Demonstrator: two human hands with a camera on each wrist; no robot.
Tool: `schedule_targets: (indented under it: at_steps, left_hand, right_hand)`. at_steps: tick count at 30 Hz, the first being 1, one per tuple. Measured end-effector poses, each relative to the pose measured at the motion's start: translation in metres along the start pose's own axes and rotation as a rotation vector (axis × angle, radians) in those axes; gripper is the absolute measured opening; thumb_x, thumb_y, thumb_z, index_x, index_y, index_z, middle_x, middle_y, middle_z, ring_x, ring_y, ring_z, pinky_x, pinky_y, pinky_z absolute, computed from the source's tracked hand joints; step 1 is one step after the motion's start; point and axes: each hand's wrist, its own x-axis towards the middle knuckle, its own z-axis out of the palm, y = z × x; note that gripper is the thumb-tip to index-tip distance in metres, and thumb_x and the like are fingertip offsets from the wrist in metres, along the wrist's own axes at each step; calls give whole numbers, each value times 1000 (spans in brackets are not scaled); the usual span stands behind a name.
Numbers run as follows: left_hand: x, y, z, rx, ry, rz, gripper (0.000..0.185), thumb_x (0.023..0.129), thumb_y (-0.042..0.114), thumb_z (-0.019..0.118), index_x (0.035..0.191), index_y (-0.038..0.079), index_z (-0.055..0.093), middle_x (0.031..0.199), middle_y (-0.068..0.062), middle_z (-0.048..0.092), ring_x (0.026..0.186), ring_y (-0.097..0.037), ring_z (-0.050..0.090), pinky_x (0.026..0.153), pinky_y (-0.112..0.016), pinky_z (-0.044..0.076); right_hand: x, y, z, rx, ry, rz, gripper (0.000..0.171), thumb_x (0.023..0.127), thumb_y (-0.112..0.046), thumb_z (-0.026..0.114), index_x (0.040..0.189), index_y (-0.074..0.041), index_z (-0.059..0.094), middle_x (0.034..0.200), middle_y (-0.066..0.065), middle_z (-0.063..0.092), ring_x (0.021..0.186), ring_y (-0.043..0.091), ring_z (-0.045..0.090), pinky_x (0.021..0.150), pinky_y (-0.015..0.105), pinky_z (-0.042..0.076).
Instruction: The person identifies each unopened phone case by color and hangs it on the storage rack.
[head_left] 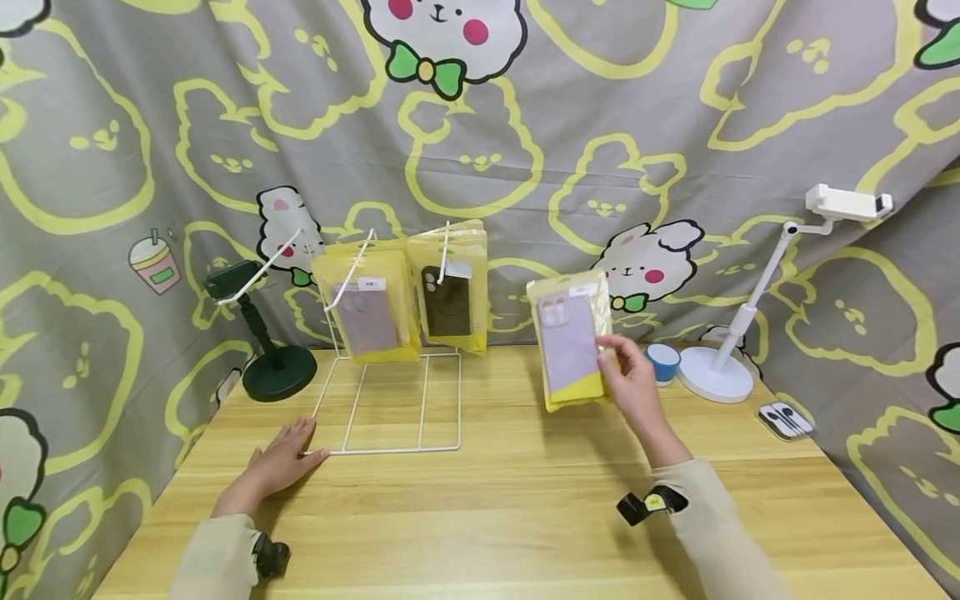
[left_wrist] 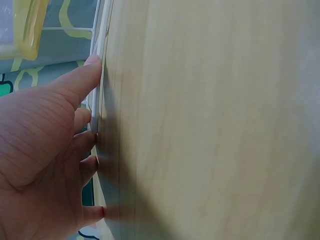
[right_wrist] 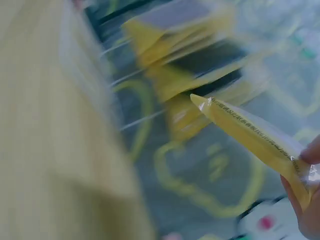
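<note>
My right hand pinches a packaged phone case by its right edge, thumb in front, and holds it up over the table. The case is lilac, in a clear and yellow pouch with a white label. In the right wrist view the pouch appears edge-on. Fingers spread, my left hand rests at the front left corner of a white wire display rack. The left wrist view shows that thumb against the wire. On the rack's prongs hang lilac pouches and, to their right, pouches with a dark case.
A dark green stand is behind the rack on the left; its left prong bears no pouch. At the right are a blue and white round box, a white lamp-like stand and a small earphone case. A patterned curtain hangs behind.
</note>
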Motion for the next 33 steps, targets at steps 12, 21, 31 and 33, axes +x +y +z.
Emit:
schedule_targets:
  at_steps: [12,21,31,33]
  left_hand:
    - [-2,-1,1,-16,-8,-7,83,94,49,51,146,-8,22,149,-33,15,135,-54,10,92,-79,7]
    - [-3,-1,2,-16,-11,-10,84,94,50,50,147,-7,20,150,-33,14,135,-54,9,93,-79,6]
    - [0,-2,2,-11,4,7,82,94,49,50,146,-8,22,149,-33,16,134,-55,11,92,-79,7]
    - [-1,-2,1,-7,4,1,82,94,50,50,146,-7,22,149,-33,16,135,-54,11,92,-79,7]
  right_hand:
    - [-14,-97,47,264,-229,-426,26,86,18,51,111,15,53,95,7,53,65,10,49,49,18,45]
    - [-18,-118,123,160,-457,-629,23,85,12,58,107,5,62,96,13,59,77,15,53,61,23,49]
    - [-24,-106,156,111,-554,-514,22,87,9,58,107,3,64,98,11,61,86,20,58,73,23,51]
    - [-24,-103,156,96,-541,-492,22,87,9,58,107,2,65,97,11,61,86,19,57,73,23,51]
